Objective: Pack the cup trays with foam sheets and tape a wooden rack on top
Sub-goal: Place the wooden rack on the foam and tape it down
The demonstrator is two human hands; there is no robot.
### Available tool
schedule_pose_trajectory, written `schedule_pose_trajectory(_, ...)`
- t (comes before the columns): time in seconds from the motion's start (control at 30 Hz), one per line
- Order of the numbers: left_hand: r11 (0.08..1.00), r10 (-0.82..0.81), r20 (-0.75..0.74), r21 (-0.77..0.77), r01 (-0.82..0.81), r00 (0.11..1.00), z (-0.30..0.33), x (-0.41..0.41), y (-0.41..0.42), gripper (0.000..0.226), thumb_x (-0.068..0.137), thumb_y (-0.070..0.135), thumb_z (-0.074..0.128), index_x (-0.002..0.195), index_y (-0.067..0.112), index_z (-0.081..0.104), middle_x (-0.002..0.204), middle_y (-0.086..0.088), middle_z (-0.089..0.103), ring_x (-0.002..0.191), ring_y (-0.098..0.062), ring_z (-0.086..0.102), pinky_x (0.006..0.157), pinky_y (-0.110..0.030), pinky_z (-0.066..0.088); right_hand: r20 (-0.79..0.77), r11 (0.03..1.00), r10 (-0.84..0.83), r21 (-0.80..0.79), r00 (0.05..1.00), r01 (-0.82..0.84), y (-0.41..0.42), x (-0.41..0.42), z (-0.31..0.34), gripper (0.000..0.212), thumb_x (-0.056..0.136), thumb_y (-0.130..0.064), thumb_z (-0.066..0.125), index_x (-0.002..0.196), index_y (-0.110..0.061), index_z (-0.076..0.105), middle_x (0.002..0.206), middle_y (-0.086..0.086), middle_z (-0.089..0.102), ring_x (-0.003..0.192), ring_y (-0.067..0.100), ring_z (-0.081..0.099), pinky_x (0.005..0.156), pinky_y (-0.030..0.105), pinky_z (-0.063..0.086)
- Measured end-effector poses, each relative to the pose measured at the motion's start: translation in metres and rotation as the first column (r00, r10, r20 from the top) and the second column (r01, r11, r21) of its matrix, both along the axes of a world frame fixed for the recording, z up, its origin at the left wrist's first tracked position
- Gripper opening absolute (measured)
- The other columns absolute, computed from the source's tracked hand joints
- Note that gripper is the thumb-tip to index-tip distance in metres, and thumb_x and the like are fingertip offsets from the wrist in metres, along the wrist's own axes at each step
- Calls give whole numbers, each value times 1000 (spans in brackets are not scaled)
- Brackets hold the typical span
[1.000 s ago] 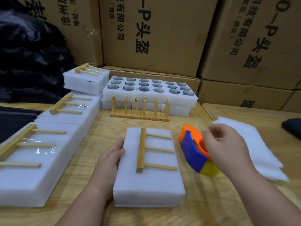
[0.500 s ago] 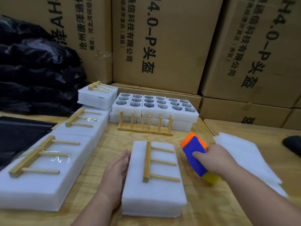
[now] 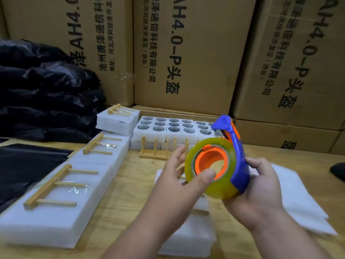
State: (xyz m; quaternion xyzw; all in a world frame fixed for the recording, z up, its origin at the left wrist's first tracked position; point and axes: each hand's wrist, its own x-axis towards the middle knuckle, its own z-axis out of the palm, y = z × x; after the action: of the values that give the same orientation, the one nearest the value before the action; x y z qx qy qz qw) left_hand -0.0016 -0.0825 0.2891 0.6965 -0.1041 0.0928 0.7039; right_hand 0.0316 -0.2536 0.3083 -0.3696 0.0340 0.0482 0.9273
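I hold a blue and orange tape dispenser (image 3: 238, 156) with a yellowish tape roll (image 3: 209, 169) up in front of me. My right hand (image 3: 259, 186) grips its blue frame from below. My left hand (image 3: 183, 176) pinches the roll's edge, thumb on its face and fingers behind. Under my arms lies the foam-wrapped tray pack (image 3: 188, 238); the wooden rack on it is mostly hidden. An upright wooden rack (image 3: 158, 152) stands behind, in front of foam cup trays (image 3: 173, 128) with cups.
Taped packs with racks (image 3: 56, 199) line the left side, one more (image 3: 117, 118) farther back. Loose foam sheets (image 3: 298, 199) lie at right. Black bags (image 3: 43, 94) are piled at far left, cardboard boxes (image 3: 186, 53) wall the back. A dark object (image 3: 337, 171) sits at the right edge.
My right hand lifted the tape dispenser off the table and turned it. My left hand left the side of the pack and now pinches the roll.
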Motion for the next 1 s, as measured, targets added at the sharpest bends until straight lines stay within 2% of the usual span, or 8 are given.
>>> schedule_pose_trajectory(0.1,1000,0,-21,6,0,1000,0,-6,-15,105,45,65,89,134,71,33,132,30,59,117,10,60,89,-19,54,29,996,55,75,998,-57,11,-8,-6,48,85,-33,51,111,-3,77,121,21,72,107,39,69,100,47,51)
schedule_pose_trajectory(0.2,999,-26,-18,-47,25,1000,-4,-2,-14,139,42,54,96,157,47,19,114,45,62,107,15,63,71,-11,54,73,993,68,87,995,-74,13,-14,-11,55,82,-34,53,122,-1,72,129,23,68,122,41,63,110,50,44)
schedule_pose_trajectory(0.33,995,-95,25,-2,95,995,-9,-2,-12,148,39,68,96,158,49,10,119,56,51,118,19,55,98,-19,51,164,988,140,41,976,-148,6,-20,-15,50,91,-43,58,124,-7,72,130,20,68,115,36,69,91,49,58)
schedule_pose_trajectory(0.4,989,-149,25,23,149,988,-12,-3,-11,141,41,70,95,153,58,10,125,57,47,125,16,52,108,-30,47,203,988,152,-59,967,-143,-2,-20,-18,51,91,-48,65,125,-11,72,132,19,67,119,36,67,91,50,58)
schedule_pose_trajectory(0.5,982,-188,26,36,187,982,-12,-3,-2,122,45,77,89,147,66,22,139,50,43,135,18,39,110,-25,42,263,920,197,-384,945,-85,-21,-22,-16,68,71,-58,84,121,-13,73,126,20,70,115,36,68,92,47,59)
schedule_pose_trajectory(0.63,995,-93,94,-13,95,991,6,3,19,92,56,81,78,139,56,48,141,35,54,133,13,47,104,-23,47,342,588,281,-800,896,121,-50,-27,0,69,52,-75,85,98,-25,77,94,10,78,79,20,72,63,31,57)
schedule_pose_trajectory(0.77,998,-62,66,-28,64,996,34,11,28,70,66,70,65,127,37,67,120,17,73,114,-1,66,95,-33,53,273,434,423,-898,864,71,-66,-29,21,40,65,-58,81,96,-33,76,90,5,76,76,16,72,65,27,58)
schedule_pose_trajectory(1.0,965,-213,60,172,200,975,56,8,32,33,82,53,70,99,28,82,97,4,79,88,-3,70,72,-13,49,213,328,528,-944,822,35,-67,-38,31,56,65,-71,82,102,-30,75,89,3,74,78,14,70,66,23,54)
